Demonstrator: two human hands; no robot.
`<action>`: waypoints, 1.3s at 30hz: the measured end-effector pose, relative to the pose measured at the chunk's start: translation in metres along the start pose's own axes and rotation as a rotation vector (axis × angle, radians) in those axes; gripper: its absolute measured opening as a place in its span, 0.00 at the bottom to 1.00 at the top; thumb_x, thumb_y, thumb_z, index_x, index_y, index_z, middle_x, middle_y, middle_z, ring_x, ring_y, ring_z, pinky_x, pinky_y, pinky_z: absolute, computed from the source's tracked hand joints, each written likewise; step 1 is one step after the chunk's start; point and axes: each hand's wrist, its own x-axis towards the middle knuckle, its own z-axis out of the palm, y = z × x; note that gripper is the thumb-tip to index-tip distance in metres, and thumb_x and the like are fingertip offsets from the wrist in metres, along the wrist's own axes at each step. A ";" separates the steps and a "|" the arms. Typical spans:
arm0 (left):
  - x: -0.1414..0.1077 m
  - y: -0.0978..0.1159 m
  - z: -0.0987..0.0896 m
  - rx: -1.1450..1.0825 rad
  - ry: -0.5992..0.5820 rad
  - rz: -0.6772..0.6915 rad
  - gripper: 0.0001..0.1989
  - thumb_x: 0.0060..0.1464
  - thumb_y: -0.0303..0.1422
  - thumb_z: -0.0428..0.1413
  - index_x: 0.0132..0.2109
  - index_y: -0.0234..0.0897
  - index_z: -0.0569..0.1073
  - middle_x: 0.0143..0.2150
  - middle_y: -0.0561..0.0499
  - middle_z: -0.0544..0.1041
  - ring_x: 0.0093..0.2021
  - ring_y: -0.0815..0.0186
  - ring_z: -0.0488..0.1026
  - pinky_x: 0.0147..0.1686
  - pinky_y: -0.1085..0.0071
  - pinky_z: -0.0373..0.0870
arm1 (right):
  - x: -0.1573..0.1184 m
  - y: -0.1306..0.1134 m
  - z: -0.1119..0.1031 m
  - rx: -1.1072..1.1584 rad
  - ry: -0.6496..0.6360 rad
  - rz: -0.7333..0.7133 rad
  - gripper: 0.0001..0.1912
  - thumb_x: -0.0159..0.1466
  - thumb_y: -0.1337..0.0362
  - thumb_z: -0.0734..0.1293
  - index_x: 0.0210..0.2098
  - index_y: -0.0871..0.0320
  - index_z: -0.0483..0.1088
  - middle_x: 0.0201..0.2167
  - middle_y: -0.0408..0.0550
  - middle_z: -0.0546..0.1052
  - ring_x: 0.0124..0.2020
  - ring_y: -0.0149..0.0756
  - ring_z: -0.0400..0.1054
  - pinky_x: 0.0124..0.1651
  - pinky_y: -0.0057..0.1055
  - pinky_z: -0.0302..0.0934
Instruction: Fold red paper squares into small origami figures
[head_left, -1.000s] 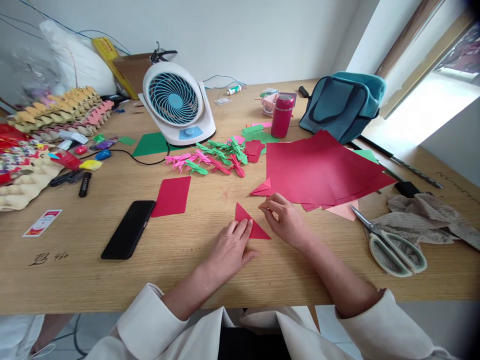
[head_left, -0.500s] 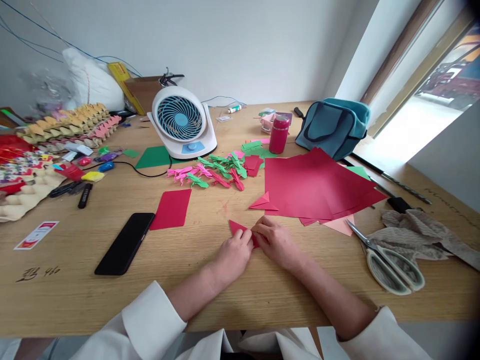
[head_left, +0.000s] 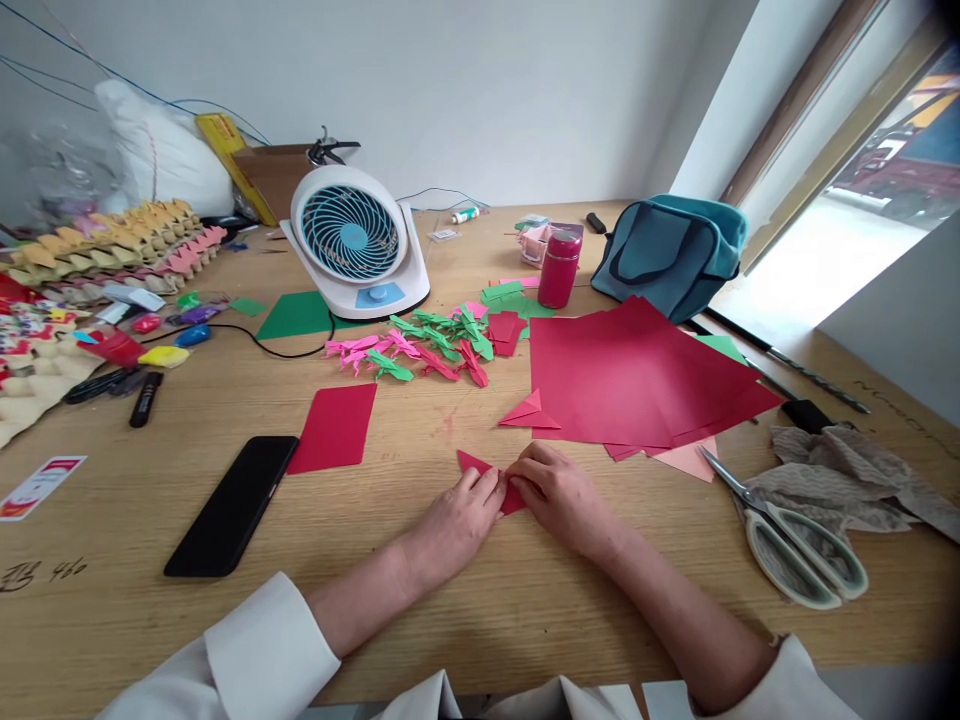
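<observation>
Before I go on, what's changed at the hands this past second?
The right hand, apart before, has moved left and nearer the person onto the small red paper, meeting the left hand's fingers, now more curled. Whether it grips is hidden. The left hand stays on the paper; scissors and phone lie unmoved.

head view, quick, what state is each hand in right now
Left hand: closed, fingers bent over the small red folded paper, holding it.
Right hand: closed, fingertips together on the same paper.
</observation>
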 end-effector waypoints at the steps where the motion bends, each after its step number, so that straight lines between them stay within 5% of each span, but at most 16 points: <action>1: 0.001 0.001 -0.002 0.000 -0.012 0.000 0.20 0.61 0.23 0.48 0.60 0.29 0.66 0.57 0.38 0.71 0.50 0.57 0.70 0.47 0.64 0.70 | 0.000 0.000 0.000 0.005 0.000 0.005 0.09 0.68 0.70 0.62 0.38 0.56 0.75 0.36 0.49 0.72 0.38 0.37 0.68 0.43 0.34 0.64; 5: 0.006 0.007 -0.010 0.029 -0.040 -0.109 0.18 0.62 0.25 0.48 0.58 0.28 0.69 0.51 0.40 0.75 0.44 0.58 0.71 0.40 0.65 0.70 | 0.001 -0.001 -0.001 0.022 0.001 0.024 0.10 0.68 0.70 0.61 0.39 0.55 0.74 0.36 0.48 0.73 0.38 0.36 0.68 0.43 0.34 0.64; 10: 0.008 0.010 -0.006 0.007 0.057 -0.182 0.19 0.65 0.31 0.48 0.59 0.25 0.68 0.59 0.37 0.71 0.58 0.53 0.67 0.55 0.58 0.65 | 0.003 0.000 0.000 0.039 0.025 0.075 0.11 0.68 0.71 0.61 0.41 0.56 0.74 0.37 0.50 0.73 0.38 0.37 0.69 0.43 0.35 0.65; 14: 0.004 0.005 -0.005 -0.104 0.068 -0.240 0.21 0.63 0.34 0.51 0.60 0.29 0.68 0.59 0.38 0.71 0.59 0.53 0.66 0.59 0.57 0.61 | 0.002 0.008 0.003 0.071 0.102 0.094 0.11 0.68 0.69 0.61 0.42 0.56 0.74 0.39 0.51 0.72 0.39 0.38 0.69 0.45 0.37 0.66; 29: 0.002 0.004 -0.021 -0.153 0.002 -0.369 0.27 0.57 0.42 0.59 0.57 0.27 0.70 0.49 0.37 0.75 0.47 0.50 0.69 0.48 0.53 0.66 | 0.005 0.011 0.008 -0.007 0.113 0.122 0.10 0.65 0.67 0.65 0.45 0.55 0.74 0.41 0.52 0.71 0.43 0.41 0.68 0.46 0.39 0.65; 39: -0.003 0.002 -0.016 -0.150 0.053 -0.306 0.24 0.60 0.40 0.56 0.59 0.33 0.69 0.56 0.41 0.72 0.48 0.54 0.68 0.44 0.58 0.67 | 0.005 0.013 0.009 -0.034 0.114 0.101 0.10 0.64 0.67 0.66 0.46 0.55 0.73 0.42 0.52 0.71 0.44 0.41 0.67 0.47 0.40 0.65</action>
